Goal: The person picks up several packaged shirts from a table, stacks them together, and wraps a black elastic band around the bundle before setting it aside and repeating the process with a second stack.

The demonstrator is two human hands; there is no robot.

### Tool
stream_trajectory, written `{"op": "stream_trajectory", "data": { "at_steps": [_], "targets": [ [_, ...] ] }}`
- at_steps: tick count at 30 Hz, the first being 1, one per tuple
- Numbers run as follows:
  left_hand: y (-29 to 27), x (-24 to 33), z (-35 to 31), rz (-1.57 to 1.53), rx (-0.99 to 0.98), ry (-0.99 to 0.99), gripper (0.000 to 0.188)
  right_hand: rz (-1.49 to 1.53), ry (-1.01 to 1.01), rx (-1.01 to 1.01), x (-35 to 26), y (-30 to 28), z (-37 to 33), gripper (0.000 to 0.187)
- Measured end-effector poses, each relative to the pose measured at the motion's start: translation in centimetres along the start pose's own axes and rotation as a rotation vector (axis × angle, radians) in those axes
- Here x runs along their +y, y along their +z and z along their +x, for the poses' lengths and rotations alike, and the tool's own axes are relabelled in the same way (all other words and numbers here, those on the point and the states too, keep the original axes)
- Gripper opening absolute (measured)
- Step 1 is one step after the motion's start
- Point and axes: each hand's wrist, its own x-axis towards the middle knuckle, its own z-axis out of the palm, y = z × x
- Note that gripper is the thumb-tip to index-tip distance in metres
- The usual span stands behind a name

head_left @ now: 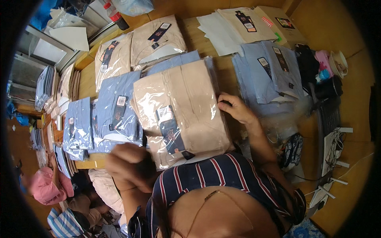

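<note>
In front of my chest a folded beige garment (194, 99) in a clear plastic bag lies on top of a pile, a dark hang tag (170, 133) showing through the film. My right hand (237, 110) is at its right edge, fingers curled and closed on the side of the bag. Close to its lower left corner is my left hand (129, 164), smeared by motion, so its fingers cannot be made out. Bagged blue garments (117, 107) are piled just beyond the left hand, and more blue packs (270, 73) lie to the right.
Bagged beige garments (158, 37) and a dark drink bottle (116, 16) stand at the back left. White sheets (218, 33) and a cardboard box (279, 23) lie at the back right. A cup (338, 64) and cabled white devices (331, 148) are far right. Another person (51, 184) in pink sits left.
</note>
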Motion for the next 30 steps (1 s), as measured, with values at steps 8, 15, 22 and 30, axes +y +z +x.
{"op": "stream_trajectory", "data": {
  "at_steps": [8,15,22,30],
  "targets": [
    [1.6,-16.4,7.1,0.348,0.073,-0.48,0.021,-0.361,-0.14,0.119,-3.0,1.3,-0.8,0.014],
    [2.5,-16.2,6.4,0.847,-0.213,-0.327,0.016,-0.602,-0.228,0.071,-7.2,-0.8,-1.1,0.01],
    [2.3,-16.1,5.7,0.855,-0.129,-0.255,0.008,-0.056,-0.225,0.009,-2.7,-1.8,1.7,0.032],
    [1.4,-15.8,5.8,0.574,-0.022,-0.379,0.006,-0.017,0.011,0.265,-0.2,-3.8,-1.4,0.007]
  ]
}}
